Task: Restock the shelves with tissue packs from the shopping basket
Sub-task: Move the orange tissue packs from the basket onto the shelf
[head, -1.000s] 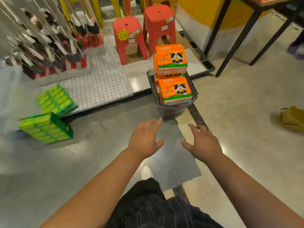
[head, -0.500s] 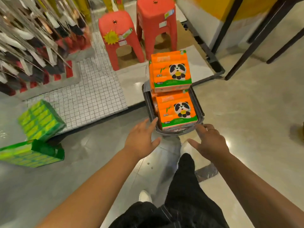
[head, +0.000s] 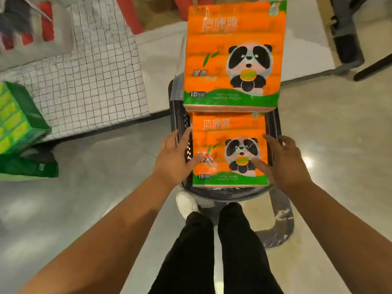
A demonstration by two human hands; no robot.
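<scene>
Two hands nearer two tissue packs

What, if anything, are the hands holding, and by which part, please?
Nothing is gripped yet: the left hand and right hand, fingers straight, touch the left and right sides of the nearer orange tissue pack in the shopping basket.

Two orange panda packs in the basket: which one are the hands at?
The nearer, lower pack: left hand and right hand flank its sides. The farther pack sits higher, untouched.
</scene>
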